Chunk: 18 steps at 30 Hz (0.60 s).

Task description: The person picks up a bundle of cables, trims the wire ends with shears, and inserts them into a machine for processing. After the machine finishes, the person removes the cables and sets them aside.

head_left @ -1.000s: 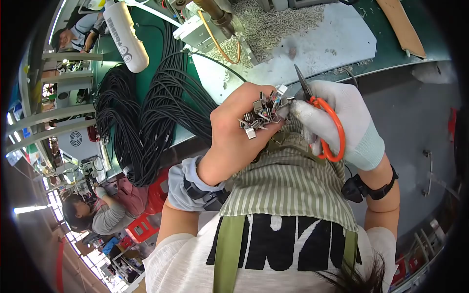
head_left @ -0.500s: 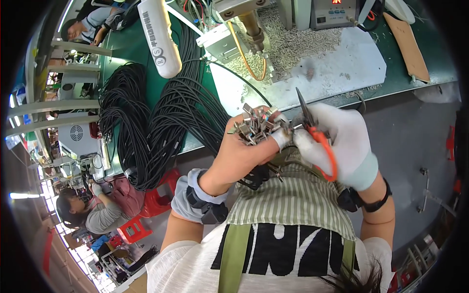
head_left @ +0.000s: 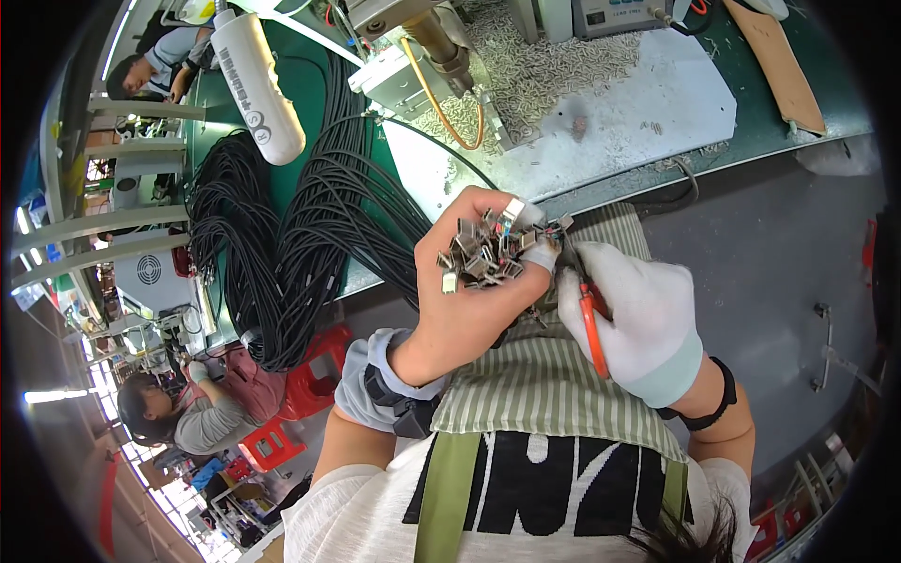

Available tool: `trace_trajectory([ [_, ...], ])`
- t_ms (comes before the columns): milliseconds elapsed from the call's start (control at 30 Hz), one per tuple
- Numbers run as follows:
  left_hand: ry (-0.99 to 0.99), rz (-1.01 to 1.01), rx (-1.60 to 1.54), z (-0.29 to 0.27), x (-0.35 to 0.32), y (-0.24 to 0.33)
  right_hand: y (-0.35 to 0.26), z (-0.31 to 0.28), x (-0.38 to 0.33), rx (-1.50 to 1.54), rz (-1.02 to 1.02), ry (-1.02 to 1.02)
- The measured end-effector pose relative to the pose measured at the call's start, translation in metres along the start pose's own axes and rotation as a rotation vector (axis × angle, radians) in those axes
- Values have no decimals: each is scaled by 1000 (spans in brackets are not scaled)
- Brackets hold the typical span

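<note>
My bare left hand [head_left: 469,300] is closed around a bunch of small metal connector ends [head_left: 483,249] that fan out above my fist. My right hand [head_left: 638,319], in a white glove, grips orange-handled scissors [head_left: 591,324] whose dark tips point up at the connectors and touch the bunch near my left thumb. Both hands hover over a striped green-and-white cloth [head_left: 554,389] on my lap, just in front of the bench edge.
A green workbench [head_left: 310,113] carries large bundles of black cable [head_left: 310,225], a white mat [head_left: 648,103] strewn with metal bits, a metal machine head [head_left: 422,47] with a yellow hose and a white cylinder [head_left: 258,84]. Other people sit at the left [head_left: 188,413] and top left.
Both hands have dropped lower and closer to my body. The scissors have swung from pointing up at the bench to a steeper angle against the connector bunch.
</note>
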<state>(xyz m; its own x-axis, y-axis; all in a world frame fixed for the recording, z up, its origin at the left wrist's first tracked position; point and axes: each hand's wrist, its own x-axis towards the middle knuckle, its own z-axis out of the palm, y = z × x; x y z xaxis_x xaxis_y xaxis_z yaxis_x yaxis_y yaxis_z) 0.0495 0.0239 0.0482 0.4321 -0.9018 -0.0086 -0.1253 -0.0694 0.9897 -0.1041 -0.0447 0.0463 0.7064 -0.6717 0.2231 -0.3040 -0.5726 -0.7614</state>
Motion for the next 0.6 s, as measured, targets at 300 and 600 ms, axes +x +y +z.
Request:
trace_trajectory([
  [300, -228, 152, 210, -10, 0, 3, 5, -1, -2, 200, -4, -63],
  [600, -213, 162, 325, -17, -5, -6, 6, 0, 2, -133, -27, 28],
])
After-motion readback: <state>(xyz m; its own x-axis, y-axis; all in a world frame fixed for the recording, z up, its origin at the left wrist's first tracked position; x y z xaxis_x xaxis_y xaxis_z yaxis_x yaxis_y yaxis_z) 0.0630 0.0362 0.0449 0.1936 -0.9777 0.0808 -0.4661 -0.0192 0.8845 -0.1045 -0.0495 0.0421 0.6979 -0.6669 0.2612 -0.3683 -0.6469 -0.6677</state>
